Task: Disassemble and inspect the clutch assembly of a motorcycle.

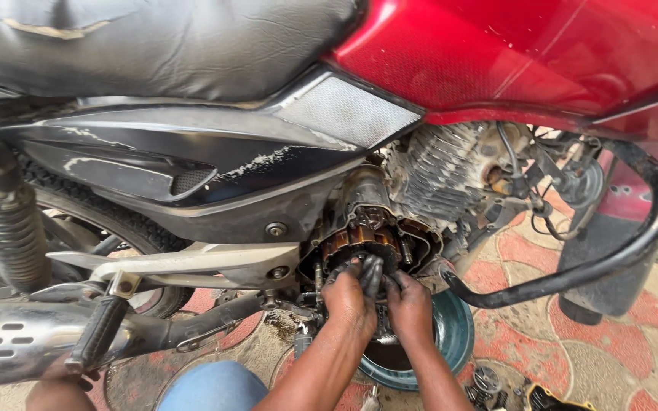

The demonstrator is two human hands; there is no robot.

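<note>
Seen from the head camera, a motorcycle stands side-on, its glossy red fuel tank (527,53) meeting a worn, creased black vinyl seat (154,38). Below them runs a scuffed black plastic side panel (192,164) with a patch of silver mesh, and under that a dull cast-metal footrest bracket (192,265). At left sit a coiled rear shock spring (9,228), a knobbly tyre and a chromed, slotted exhaust muffler (9,346) with a ribbed black rubber footpeg (97,331) in front of it. The finned grey engine cylinder (439,171) is dusty, with cables and hoses trailing beside it, and a curved black tubular crash guard (611,251) sweeps out at right.

At the centre, the opened engine case exposes a round, coppery, oil-dark clutch assembly (359,243). The left hand (348,301) and right hand (409,304), both greasy, are pressed side by side against its lower edge, fingers (371,270) bunched together and curled onto the part; exactly what they grip is hidden. Beneath the hands a round teal drain pan (451,335) rests on red-and-beige patterned paving (618,342), with small metal parts lying near it. A blue-clad knee (211,384) shows at the bottom.
</note>
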